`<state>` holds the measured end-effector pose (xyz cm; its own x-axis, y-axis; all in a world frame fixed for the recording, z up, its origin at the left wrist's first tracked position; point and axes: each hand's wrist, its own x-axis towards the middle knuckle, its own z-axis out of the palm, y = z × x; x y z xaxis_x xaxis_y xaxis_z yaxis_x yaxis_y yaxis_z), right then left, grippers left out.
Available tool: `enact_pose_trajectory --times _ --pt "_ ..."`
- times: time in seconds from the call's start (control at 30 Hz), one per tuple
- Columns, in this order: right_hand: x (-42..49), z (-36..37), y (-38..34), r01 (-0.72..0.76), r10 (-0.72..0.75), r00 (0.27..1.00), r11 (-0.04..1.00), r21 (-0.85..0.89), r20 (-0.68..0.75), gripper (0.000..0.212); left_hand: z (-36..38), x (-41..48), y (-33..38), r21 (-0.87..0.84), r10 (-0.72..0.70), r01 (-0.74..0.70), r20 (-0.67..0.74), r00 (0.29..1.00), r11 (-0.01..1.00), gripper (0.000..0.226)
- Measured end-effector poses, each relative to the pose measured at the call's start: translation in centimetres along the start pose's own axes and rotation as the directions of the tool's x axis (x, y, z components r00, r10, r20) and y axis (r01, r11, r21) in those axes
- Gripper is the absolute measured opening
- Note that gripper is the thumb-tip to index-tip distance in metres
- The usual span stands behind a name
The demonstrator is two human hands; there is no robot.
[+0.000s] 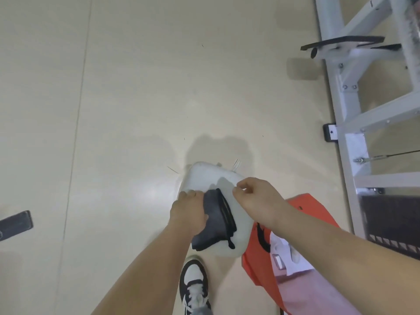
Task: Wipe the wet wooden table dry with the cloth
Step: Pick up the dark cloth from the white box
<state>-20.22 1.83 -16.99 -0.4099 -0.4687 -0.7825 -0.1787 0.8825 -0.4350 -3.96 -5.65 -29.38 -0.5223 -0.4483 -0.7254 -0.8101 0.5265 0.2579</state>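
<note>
Beige floor [136, 87] below; left hand [188, 210] grips dark pouch [216, 220]; right hand [256, 201] pinches cloth [204, 176].

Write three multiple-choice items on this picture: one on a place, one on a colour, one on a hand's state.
1. Where is the orange bag? A) below the right forearm B) hung on a wall C) inside a drawer
2. The shoe is: A) red B) black and white C) blue
3. The right hand: A) lies flat B) hangs idle C) pinches the white cloth
Key: 1A, it shows beneath that forearm; 2B, black and white panels; 3C, its fingertips pinch the cloth's edge.
</note>
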Motion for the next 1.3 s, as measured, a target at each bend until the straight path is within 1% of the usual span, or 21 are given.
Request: enact_pose_trajectory --times 0.1,0.2,0.23,0.3,0.33,0.43,0.53,0.6,0.67,0.7,0.73,0.77,0.87,0.9,0.97,1.03,1.1,1.17,1.2,1.23,1.3 --pt "-1.1 -0.4 1.1 -0.043 0.043 0.999 0.999 0.031 0.015 0.020 0.3 -1.6 1.1 -0.032 -0.056 0.057 0.024 0.998 0.998 0.022" --pt "-3.6 -1.5 1.8 -0.095 0.092 0.995 0.989 0.114 0.035 0.020 -0.6 -4.6 3.1 -0.214 -0.049 0.051 0.016 0.999 0.975 0.021" --pt "-4.8 -2.2 1.8 -0.110 0.105 0.994 0.979 0.174 0.035 0.022 -1.3 -6.0 4.2 -0.354 -0.039 0.031 -0.016 0.999 0.935 0.020" --pt "-7.8 -3.6 1.8 -0.146 0.137 0.989 0.939 0.312 0.052 0.024 -3.3 -9.8 7.3 -0.651 -0.036 -0.017 -0.068 0.997 0.759 0.027" --pt "-9.6 -4.4 1.8 -0.166 0.150 0.986 0.915 0.366 0.074 0.029 -4.6 -12.1 9.0 -0.717 -0.050 -0.068 -0.142 0.989 0.693 0.030" --pt "-16.3 -7.6 1.2 -0.192 0.137 0.980 0.843 0.503 0.144 0.043 -8.3 -19.7 14.5 -0.738 -0.076 -0.240 -0.366 0.927 0.630 0.028" --pt "-25.2 -12.3 0.6 -0.124 0.016 0.985 0.750 0.650 0.170 0.053 -11.1 -28.8 20.4 -0.703 -0.053 -0.387 -0.516 0.855 0.597 0.026" --pt "-31.7 -15.6 1.0 -0.040 -0.100 0.982 0.726 0.687 0.162 0.064 -12.5 -35.6 24.4 -0.623 -0.003 -0.499 -0.627 0.779 0.603 0.030" --pt "-38.1 -18.3 1.9 0.033 -0.174 0.976 0.701 0.712 0.127 0.068 -13.5 -42.6 28.2 -0.556 0.082 -0.565 -0.664 0.743 0.610 0.028" --pt "-41.4 -19.5 2.6 0.067 -0.201 0.975 0.673 0.737 0.094 0.061 -13.8 -46.1 30.0 -0.546 0.122 -0.587 -0.661 0.740 0.597 0.026" --pt "-44.5 -20.7 3.5 0.094 -0.212 0.975 0.647 0.757 0.060 0.049 -14.2 -49.5 31.7 -0.577 0.146 -0.599 -0.642 0.753 0.555 0.024" --pt "-47.4 -21.8 4.3 0.111 -0.217 0.976 0.625 0.772 0.036 0.040 -14.8 -52.8 33.2 -0.659 0.144 -0.591 -0.603 0.785 0.465 0.023" --pt "-55.2 -24.8 6.8 0.140 -0.235 0.972 0.558 0.818 -0.007 0.042 -17.0 -60.1 36.7 -0.917 0.159 -0.398 -0.387 0.908 0.036 0.025" --pt "-57.2 -25.7 7.7 0.147 -0.233 0.972 0.522 0.840 -0.025 0.043 -17.6 -61.7 37.6 -0.945 0.202 -0.323 -0.328 0.923 -0.058 0.029" --pt "-60.4 -27.1 9.1 0.174 -0.217 0.973 0.445 0.878 -0.082 0.044 -18.5 -63.9 39.2 -0.961 0.281 -0.243 -0.272 0.920 -0.135 0.029" --pt "-62.9 -28.3 10.1 0.224 -0.201 0.968 0.401 0.888 -0.154 0.047 -19.3 -64.7 41.0 -0.968 0.282 -0.240 -0.252 0.926 -0.077 0.021" --pt "-64.7 -29.2 10.9 0.287 -0.176 0.955 0.348 0.892 -0.239 0.043 -20.0 -64.4 42.4 -0.963 0.200 -0.267 -0.255 0.946 0.036 0.018" --pt "-66.0 -30.0 12.0 0.341 -0.104 0.940 0.253 0.905 -0.325 0.043 -20.5 -63.8 43.5 -0.937 0.132 -0.316 -0.298 0.945 0.150 0.018" --pt "-66.6 -30.3 12.6 0.370 -0.070 0.929 0.209 0.905 -0.364 0.045 -20.6 -63.8 44.3 -0.909 0.150 -0.354 -0.328 0.933 0.218 0.018" --pt "-67.3 -30.6 13.2 0.398 -0.035 0.917 0.176 0.900 -0.399 0.047 -20.5 -63.9 45.2 -0.873 0.217 -0.396 -0.344 0.914 0.285 0.018" --pt "-68.9 -30.7 14.4 0.442 0.043 0.891 0.146 0.885 -0.452 0.047 -19.7 -64.7 47.4 -0.805 0.422 -0.470 -0.308 0.853 0.362 0.023"
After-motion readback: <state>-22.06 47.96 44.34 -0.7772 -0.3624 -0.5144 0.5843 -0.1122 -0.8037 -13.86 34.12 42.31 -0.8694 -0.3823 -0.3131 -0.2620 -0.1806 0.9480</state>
